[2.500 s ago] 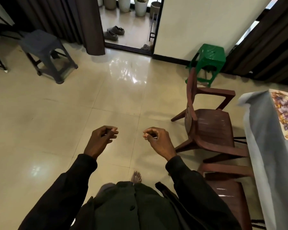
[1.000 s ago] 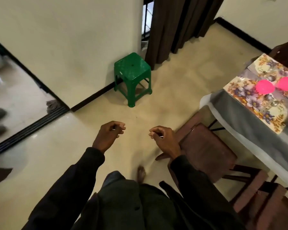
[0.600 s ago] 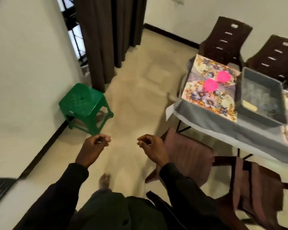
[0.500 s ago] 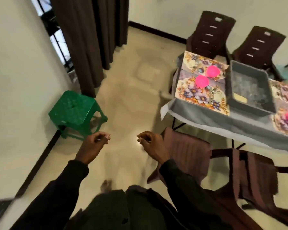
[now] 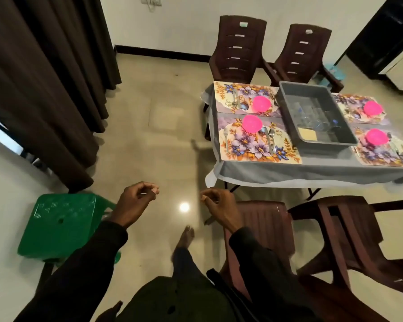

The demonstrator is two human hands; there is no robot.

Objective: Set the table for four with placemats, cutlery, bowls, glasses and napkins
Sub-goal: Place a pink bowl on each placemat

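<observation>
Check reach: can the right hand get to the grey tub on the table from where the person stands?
Probably not yet. The right hand hangs over the floor, well short of the table, with a brown chair between. The grey tub sits mid-table, so stepping closer looks necessary.

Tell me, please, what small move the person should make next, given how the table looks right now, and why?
Probably step to the table and reach into the grey tub, which seems to hold the glasses. All four floral placemats already carry pink bowls and, where visible, cutlery, but no glass stands at any place. The left hand and right hand are loosely curled and apparently empty, away from the table.
</observation>
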